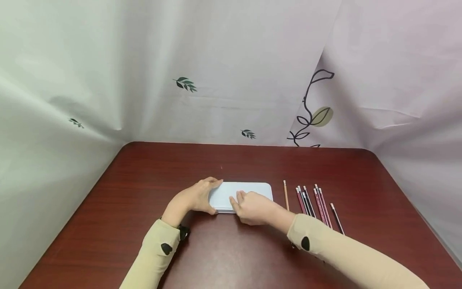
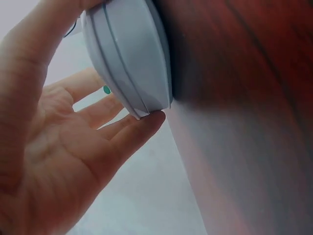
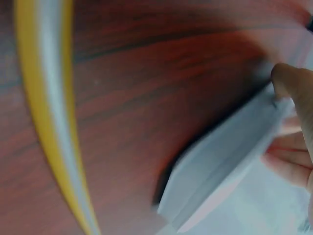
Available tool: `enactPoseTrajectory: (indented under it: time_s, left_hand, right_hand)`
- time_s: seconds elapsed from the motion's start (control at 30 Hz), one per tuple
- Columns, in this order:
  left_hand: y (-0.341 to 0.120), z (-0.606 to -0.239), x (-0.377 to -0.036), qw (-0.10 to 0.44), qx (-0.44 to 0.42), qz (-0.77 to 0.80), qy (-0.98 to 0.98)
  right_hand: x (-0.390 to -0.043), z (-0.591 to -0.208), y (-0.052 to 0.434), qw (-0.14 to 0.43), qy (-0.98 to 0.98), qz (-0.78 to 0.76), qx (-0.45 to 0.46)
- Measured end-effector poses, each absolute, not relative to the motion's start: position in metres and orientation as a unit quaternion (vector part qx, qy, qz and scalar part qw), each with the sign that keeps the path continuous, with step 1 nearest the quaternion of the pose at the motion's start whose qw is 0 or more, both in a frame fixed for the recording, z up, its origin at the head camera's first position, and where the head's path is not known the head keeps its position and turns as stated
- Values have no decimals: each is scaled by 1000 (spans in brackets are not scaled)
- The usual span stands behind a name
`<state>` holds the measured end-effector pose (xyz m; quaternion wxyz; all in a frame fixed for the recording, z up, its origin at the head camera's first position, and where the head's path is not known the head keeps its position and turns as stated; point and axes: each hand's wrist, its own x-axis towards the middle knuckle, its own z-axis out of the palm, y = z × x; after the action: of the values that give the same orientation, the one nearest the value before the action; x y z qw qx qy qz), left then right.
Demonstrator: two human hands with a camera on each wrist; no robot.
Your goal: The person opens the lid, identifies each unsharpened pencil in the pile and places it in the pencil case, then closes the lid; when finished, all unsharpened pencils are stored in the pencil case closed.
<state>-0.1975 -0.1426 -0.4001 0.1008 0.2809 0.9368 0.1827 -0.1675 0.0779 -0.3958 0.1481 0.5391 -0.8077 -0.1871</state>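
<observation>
White curtain [image 1: 231,60] with leaf prints encloses a dark red table [image 1: 144,241] on three sides. One pale blue tin [image 1: 252,190] lies flat, lid on, near the table's middle. My left hand [image 1: 195,198] grips the tin's left end: fingers curl over the far edge, thumb on the near edge. The left wrist view shows that thumb's tip [image 2: 146,122] touching the tin's rounded corner [image 2: 132,58]. My right hand [image 1: 254,208] sits at the tin's near edge, thumb pressed against the rim and fingers bent onto the lid; the right wrist view shows one fingertip [image 3: 288,81] on the tin's edge [image 3: 220,166]. Pencils [image 1: 312,202] lie side by side on the table right of the tin, apart from it and from both hands. I count about eight, though some overlap.
</observation>
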Motion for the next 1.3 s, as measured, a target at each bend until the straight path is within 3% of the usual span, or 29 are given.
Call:
enactPoseTrajectory:
  time_s: [0.1,0.23,0.33,0.73,1.17,1.3]
  left_hand:
    - [-142,-401,-199,109,294,195,929]
    - [-147,-401,-198,135,296,203,923]
    - [-155,-399,-194,158,280,206,924]
    - [-160,-399,-195,136,260,260,920]
    - [-168,-407,-200,136,234,362,892]
    - [-167,-408,-198,139,232,367,890]
  right_hand:
    - [-176,-397,101,100,-840,-91,526]
    - [-185,-400,135,-26,-895,15,445]
    - [-188,-402,150,-79,-913,77,392]
    - [-207,-393,163,-109,-890,206,393]
    - [-227,-380,172,-235,-816,450,277]
    - [-236,-382,168,-207,-821,479,231]
